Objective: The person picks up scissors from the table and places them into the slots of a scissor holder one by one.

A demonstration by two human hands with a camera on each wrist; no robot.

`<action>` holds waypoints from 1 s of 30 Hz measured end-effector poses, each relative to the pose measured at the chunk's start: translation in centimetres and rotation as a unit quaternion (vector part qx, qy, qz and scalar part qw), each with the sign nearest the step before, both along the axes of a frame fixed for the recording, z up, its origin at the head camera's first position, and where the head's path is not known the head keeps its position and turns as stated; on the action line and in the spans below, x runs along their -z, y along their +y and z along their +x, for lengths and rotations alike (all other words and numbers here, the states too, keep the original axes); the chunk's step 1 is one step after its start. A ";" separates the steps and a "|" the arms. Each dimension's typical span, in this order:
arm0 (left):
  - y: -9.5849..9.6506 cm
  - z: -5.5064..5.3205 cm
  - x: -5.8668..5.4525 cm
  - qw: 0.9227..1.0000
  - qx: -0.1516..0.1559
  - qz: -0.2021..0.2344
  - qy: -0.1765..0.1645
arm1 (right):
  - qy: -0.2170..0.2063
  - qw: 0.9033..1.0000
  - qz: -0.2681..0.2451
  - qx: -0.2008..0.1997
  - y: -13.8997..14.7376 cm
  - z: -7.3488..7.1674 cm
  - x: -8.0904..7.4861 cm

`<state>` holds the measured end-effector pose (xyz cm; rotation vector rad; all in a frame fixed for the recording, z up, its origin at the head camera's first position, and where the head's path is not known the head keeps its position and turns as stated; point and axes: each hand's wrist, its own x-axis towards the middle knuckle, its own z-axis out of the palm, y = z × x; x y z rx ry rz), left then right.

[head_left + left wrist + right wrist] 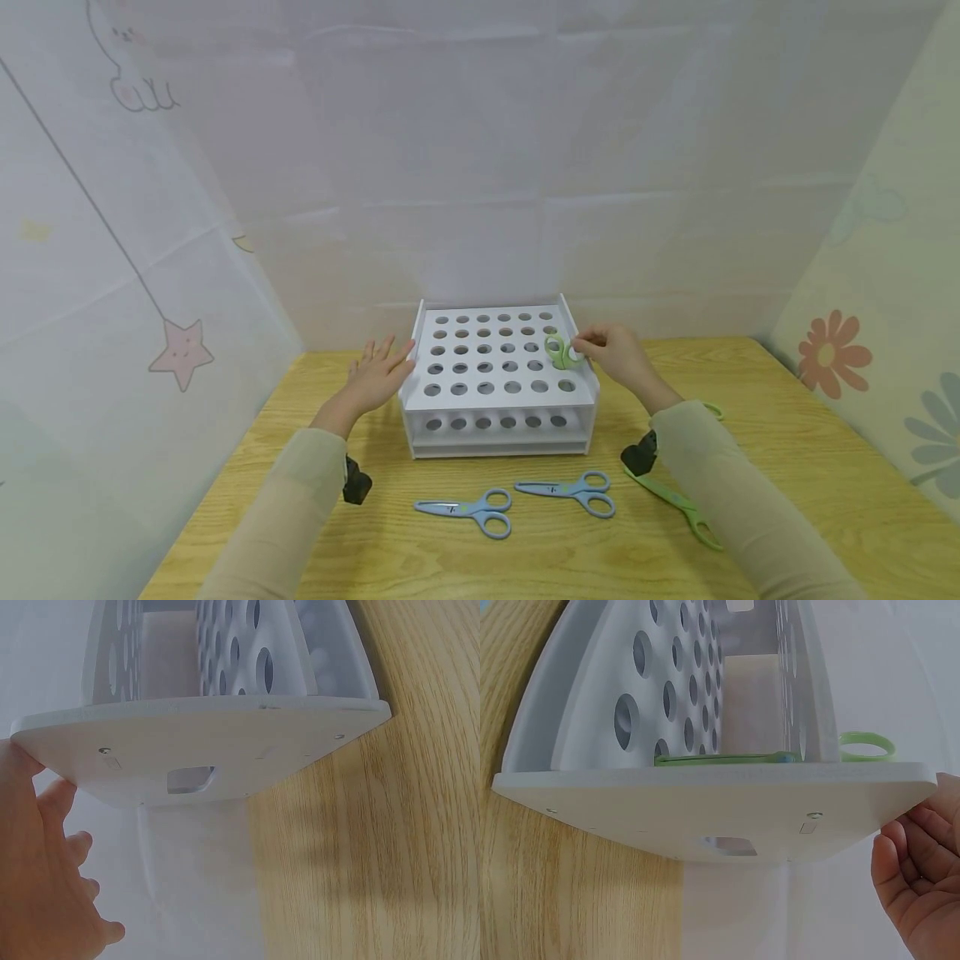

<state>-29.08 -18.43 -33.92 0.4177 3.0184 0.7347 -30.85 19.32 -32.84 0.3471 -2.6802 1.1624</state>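
left hand (375, 379): yours is spread wide, touching the white rack (498, 449) at its 9 o'clock side.
right hand (619, 357): your fingers are curled at the handle; you cannot tell whether they grip it.
racked green scissors (561, 362): blades down through a hole near the rack's 3 o'clock edge.
blue scissors (467, 507): two pairs before you, rack's 5 and 6 o'clock.
loose green scissors (674, 498): on the table (420, 571), 4 o'clock, beneath your right sleeve (738, 492).
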 end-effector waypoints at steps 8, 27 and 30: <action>0.0 -0.1 0.0 1.000 -0.001 0.000 -0.002 | -0.005 1.000 0.001 0.002 0.1 -0.1 0.1; -0.1 -0.4 0.1 1.000 -0.003 -0.007 -0.007 | -0.007 1.000 -0.030 -0.005 0.4 0.1 0.1; -0.1 -0.4 0.2 1.000 -0.003 -0.009 -0.006 | -0.013 0.999 -0.039 -0.003 0.6 0.1 0.2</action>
